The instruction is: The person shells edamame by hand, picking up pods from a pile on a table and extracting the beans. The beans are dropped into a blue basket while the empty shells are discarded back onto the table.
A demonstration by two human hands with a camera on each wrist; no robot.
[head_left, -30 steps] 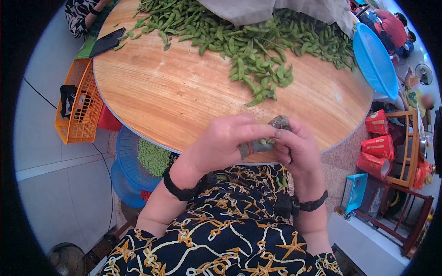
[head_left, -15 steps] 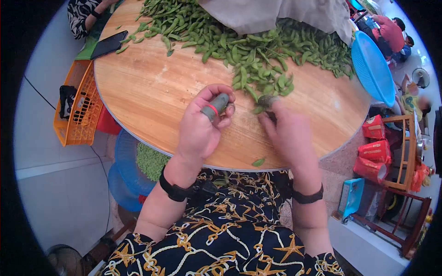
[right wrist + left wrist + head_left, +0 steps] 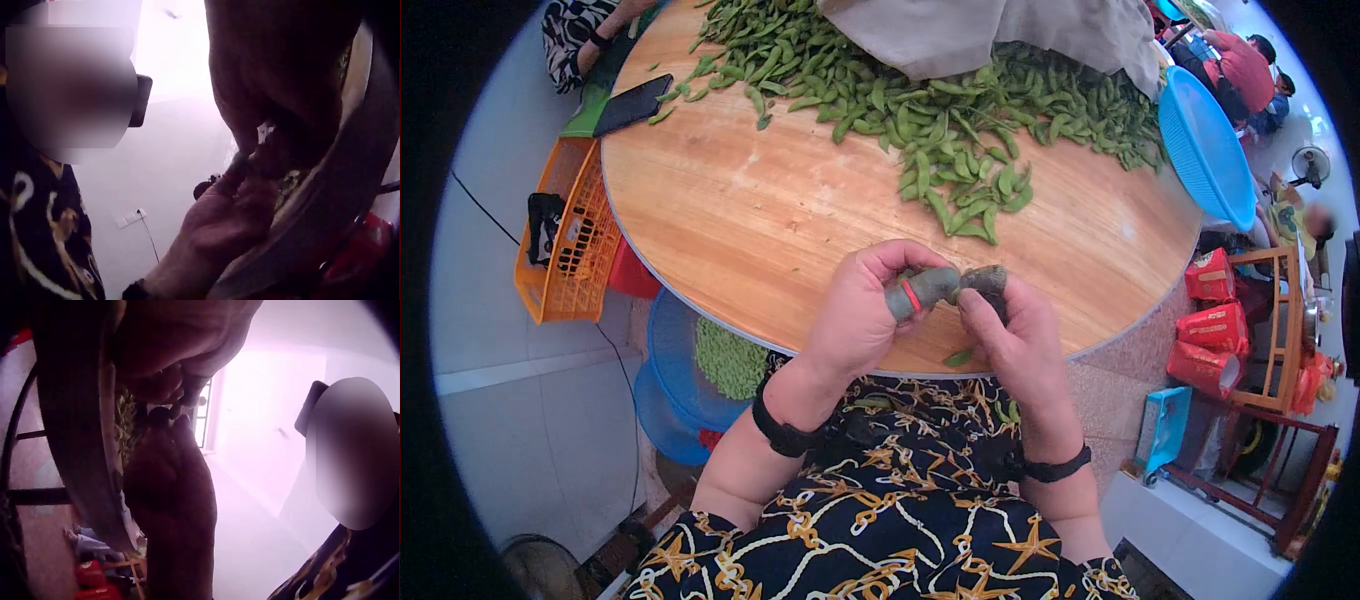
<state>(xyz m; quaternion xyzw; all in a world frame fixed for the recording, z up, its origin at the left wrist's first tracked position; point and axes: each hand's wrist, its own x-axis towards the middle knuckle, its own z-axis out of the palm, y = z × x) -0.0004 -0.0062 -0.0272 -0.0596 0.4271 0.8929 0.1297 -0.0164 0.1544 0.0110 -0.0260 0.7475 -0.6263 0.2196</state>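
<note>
Over the near part of the round wooden table (image 3: pixel 730 215), my two hands meet fingertip to fingertip. My left hand (image 3: pixel 847 318) wears a grey-green finger sleeve (image 3: pixel 920 292) with a red band on its thumb. My right hand (image 3: pixel 1028 345) has a dark ribbed finger cover (image 3: pixel 984 279) on a finger. Between their tips a green soybean pod (image 3: pixel 953 296) is pinched, mostly hidden by the fingers. A heap of green pods (image 3: pixel 960 110) spreads across the far side, its nearest ones just beyond my hands. Both wrist views are dark and show the hands close together.
Grey cloth (image 3: pixel 990 35) covers part of the heap. A blue basket (image 3: pixel 1208 150) leans at the right edge, a phone (image 3: pixel 633 104) lies at the left. Below left, a blue basin (image 3: pixel 670 350) holds shelled beans (image 3: pixel 730 355). One loose pod (image 3: pixel 958 357) lies at the near edge.
My hands parted, the right reaching forward to the pods while the left lifted. Now both are back together nearer my body, with a pod between them. A loose pod has appeared at the table's near edge.
</note>
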